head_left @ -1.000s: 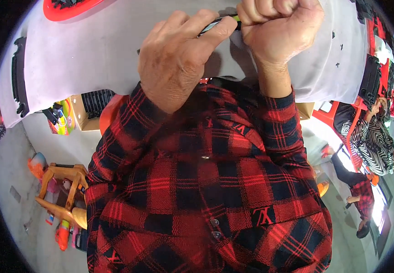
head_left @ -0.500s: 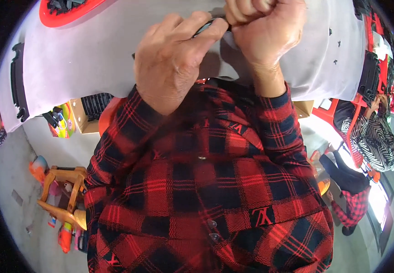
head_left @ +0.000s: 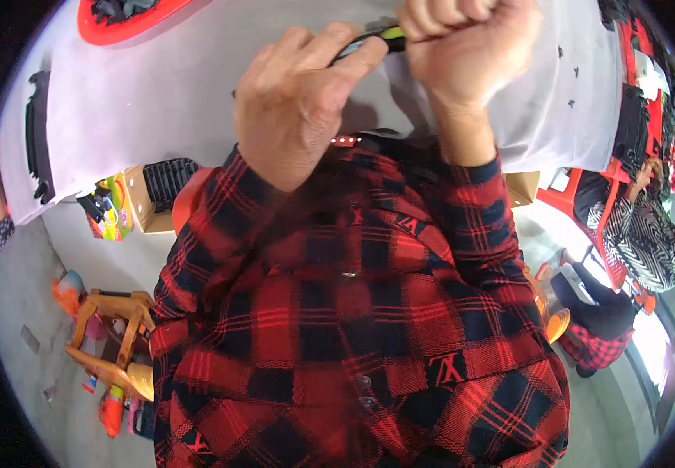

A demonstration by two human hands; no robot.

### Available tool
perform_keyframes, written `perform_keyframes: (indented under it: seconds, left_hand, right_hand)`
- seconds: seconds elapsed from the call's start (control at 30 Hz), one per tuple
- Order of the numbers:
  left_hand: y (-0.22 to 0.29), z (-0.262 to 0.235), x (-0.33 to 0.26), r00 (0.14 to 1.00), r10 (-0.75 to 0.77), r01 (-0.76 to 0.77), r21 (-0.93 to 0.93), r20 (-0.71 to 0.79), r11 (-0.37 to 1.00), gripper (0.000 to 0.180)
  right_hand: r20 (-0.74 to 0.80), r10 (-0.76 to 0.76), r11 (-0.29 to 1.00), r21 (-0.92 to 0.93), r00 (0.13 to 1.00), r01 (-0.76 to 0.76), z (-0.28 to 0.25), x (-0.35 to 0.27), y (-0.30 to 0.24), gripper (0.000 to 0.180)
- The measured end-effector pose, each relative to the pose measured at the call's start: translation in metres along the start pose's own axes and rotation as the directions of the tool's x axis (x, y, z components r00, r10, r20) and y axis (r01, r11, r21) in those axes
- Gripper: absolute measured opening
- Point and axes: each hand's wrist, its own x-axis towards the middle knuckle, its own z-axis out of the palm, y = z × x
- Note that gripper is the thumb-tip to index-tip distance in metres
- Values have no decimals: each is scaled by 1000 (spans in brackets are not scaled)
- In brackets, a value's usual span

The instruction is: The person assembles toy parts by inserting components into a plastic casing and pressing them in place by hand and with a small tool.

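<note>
My left hand (head_left: 287,109) is closed, thumb and fingers pinching a small black part (head_left: 361,43) with a pale grey patch on it. To its right, my right hand (head_left: 470,58) is curled in a fist. Between the two hands shows a slim yellow-green and black piece (head_left: 393,33), its far end running into the right fist. Whether it is a tool or joined to the black part I cannot tell, since fingers cover most of it. Both hands are held over the near side of the pale cloth-covered table (head_left: 158,101).
A red basin (head_left: 138,33) of black pieces sits at the far left. Long black strips (head_left: 39,136) lie along the table's left edge, small black bits at the right. Below stand a cardboard box (head_left: 146,210) and a wooden stool (head_left: 111,335). Other people (head_left: 642,234) sit at right.
Both hands have shifted slightly, the right one a little further right. The yellow-green piece between them now shows more. At the right, a person in red checks has bent or moved.
</note>
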Motion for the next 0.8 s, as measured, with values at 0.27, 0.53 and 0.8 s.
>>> perform_keyframes:
  seconds: [0.27, 0.53, 0.8]
  left_hand:
    - [3, -4, 0, 997, -48, 51, -54, 58, 997, 34]
    - [5, -10, 0, 992, -73, 79, -52, 100, 996, 37]
    - [0, -6, -2, 995, -34, 39, -51, 96, 998, 30]
  right_hand:
    - [91, -37, 556, 829, 995, -56, -12, 7, 6, 54]
    - [-34, 8, 999, 42, 999, -7, -4, -2, -2, 55]
    - [156, 15, 983, -184, 988, 15, 1, 0, -3, 57]
